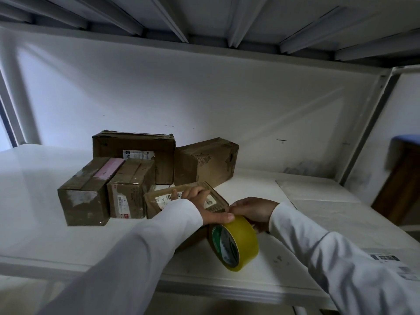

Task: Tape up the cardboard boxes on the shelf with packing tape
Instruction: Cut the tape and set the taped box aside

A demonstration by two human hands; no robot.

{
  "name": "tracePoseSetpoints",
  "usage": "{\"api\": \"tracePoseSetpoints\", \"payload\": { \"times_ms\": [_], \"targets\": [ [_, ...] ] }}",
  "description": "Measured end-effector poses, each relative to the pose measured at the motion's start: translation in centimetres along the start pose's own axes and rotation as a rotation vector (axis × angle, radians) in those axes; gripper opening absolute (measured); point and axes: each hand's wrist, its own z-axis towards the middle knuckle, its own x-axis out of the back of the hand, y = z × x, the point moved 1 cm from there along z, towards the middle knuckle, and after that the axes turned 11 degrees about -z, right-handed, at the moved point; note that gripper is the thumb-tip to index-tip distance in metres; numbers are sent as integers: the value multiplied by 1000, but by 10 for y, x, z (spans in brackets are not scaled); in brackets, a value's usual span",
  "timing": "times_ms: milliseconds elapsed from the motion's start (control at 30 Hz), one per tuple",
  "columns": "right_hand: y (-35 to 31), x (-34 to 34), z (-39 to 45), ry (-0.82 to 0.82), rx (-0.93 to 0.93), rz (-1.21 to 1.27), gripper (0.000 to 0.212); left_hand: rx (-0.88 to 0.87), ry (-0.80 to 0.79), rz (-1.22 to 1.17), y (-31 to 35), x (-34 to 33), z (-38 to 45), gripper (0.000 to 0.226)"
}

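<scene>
I see five cardboard boxes on the white shelf (56,235). Nearest one, the flat box (188,201), lies under my hands, labels facing up. My left hand (204,205) rests on top of it, fingers laid flat toward the barcode label, thumb stretched right along the box's near edge, touching the tape roll (235,243). The roll is yellow, standing on edge at the box's near right corner, core facing me. My right hand (254,212) is just behind the roll, fingers curled on its far side, fingertips pinching at the top where the tape meets the box; grip on the roll itself partly hidden, but it looks held.

Left of the flat box: a box with a pink strip (88,192) and a narrow box (130,189) touching side by side. Behind them a larger box (136,151), and a tilted box (206,160) to its right. White sleeves on both arms. A grey sheet (318,198) lies on the shelf at right.
</scene>
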Motion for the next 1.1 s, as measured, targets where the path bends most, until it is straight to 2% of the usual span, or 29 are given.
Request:
{"api": "tracePoseSetpoints", "payload": {
  "times_ms": [100,267,367,467,533,600,800,1100],
  "targets": [
    [3,-3,0,-22,21,122,33,-2,-5,7,0,0,1,104],
    [3,-8,2,47,54,83,11,-7,4,-13,-1,1,0,104],
    [4,-11,2,68,55,97,11,-8,2,-27,-2,1,-1,100],
    [5,-13,0,78,49,138,21,12,36,-139,2,5,-3,78],
    [6,-15,0,78,60,147,24,40,112,-319,4,8,-4,54],
    [8,-17,1,85,77,167,28,41,188,-401,3,8,-5,42],
    [13,-21,-1,59,83,215,26,-63,188,-188,3,4,-7,49],
    [8,-19,-10,-13,35,220,24,-84,207,-163,3,0,-5,46]
  ]
}}
